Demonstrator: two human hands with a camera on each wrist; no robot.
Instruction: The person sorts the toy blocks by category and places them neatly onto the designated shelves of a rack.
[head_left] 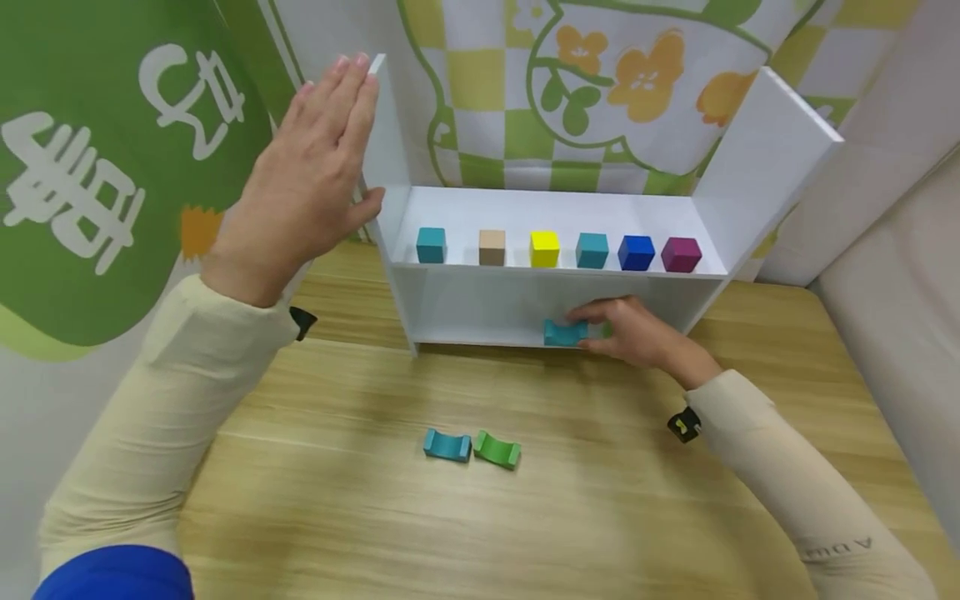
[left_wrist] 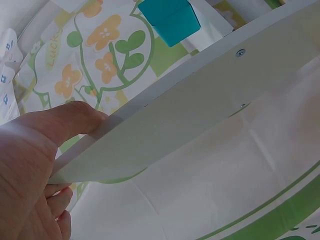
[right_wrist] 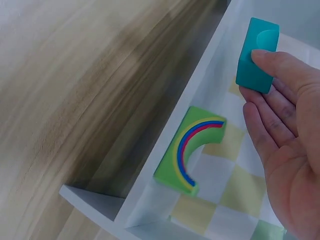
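Observation:
At the left side of a white shelf (head_left: pixel 562 200), my left hand (head_left: pixel 303 179) grips the upright side panel (left_wrist: pixel 165 110), thumb on one face and fingers on the other. My right hand (head_left: pixel 641 333) pinches a teal arch block (right_wrist: pixel 256 60) in the lower compartment, near its front edge. Beside that hand, partly hidden in the head view, lies a green arch block (right_wrist: pixel 187 150) with a painted rainbow stripe. On the table in front are another teal arch block (head_left: pixel 447 446) and another green arch block (head_left: pixel 497 450), close together.
Along the upper shelf stand several cubes: teal (head_left: pixel 431 245), tan (head_left: pixel 492 247), yellow (head_left: pixel 544 249), a second teal (head_left: pixel 592 250), blue (head_left: pixel 636 252) and magenta (head_left: pixel 681 255). A wooden table (head_left: pixel 360 517) carries the shelf. Behind hangs a patterned cloth (head_left: pixel 487 125).

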